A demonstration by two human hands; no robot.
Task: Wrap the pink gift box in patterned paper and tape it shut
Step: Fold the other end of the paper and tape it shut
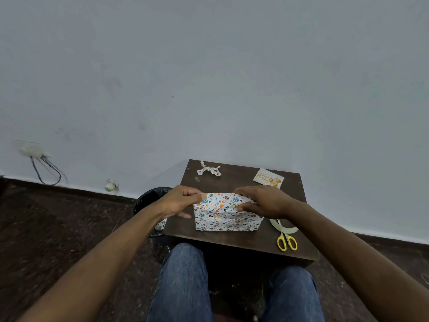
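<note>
there, both hands (183, 201) on wrapped box (226, 214)

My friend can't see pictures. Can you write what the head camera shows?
Two hands, left hand and right hand, hold patterned paper around a box on a small dark table. Yellow scissors, a tape roll, a birthday card and a paper scrap lie nearby.

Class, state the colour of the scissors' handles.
Yellow; the scissors show best in the head view.
</note>
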